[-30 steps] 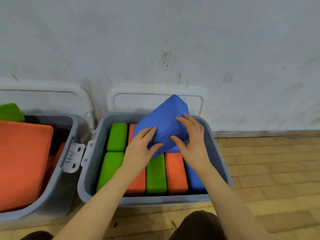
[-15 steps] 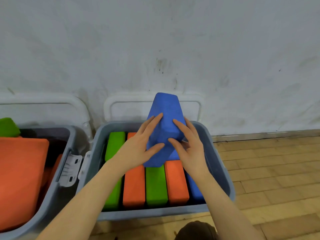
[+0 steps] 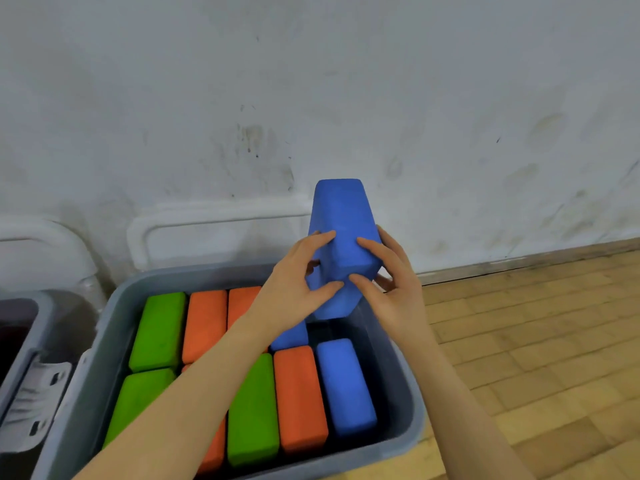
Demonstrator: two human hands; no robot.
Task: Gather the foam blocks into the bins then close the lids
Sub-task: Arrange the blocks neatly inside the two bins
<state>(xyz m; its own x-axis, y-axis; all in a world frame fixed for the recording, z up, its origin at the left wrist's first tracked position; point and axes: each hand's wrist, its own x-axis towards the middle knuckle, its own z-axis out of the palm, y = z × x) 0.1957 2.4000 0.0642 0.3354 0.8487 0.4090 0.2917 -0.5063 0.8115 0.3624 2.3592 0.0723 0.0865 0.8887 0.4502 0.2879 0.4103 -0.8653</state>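
Note:
A blue foam block stands on end over the far right corner of the grey bin. My left hand grips its left side and my right hand grips its right side, fingers curled round it. Inside the bin lie green blocks, orange blocks and a blue block packed side by side. Another blue block shows partly under my left wrist. A dark gap is open at the bin's far right, beneath the held block.
The bin's white lid leans open against the wall behind it. A second grey bin with a white latch stands at the left edge, its lid also up. Wooden floor lies to the right.
Both hands have turned the blue block from tilted to upright and shifted it right, over the bin's far right corner. The view has moved right, so the left bin is mostly out of frame.

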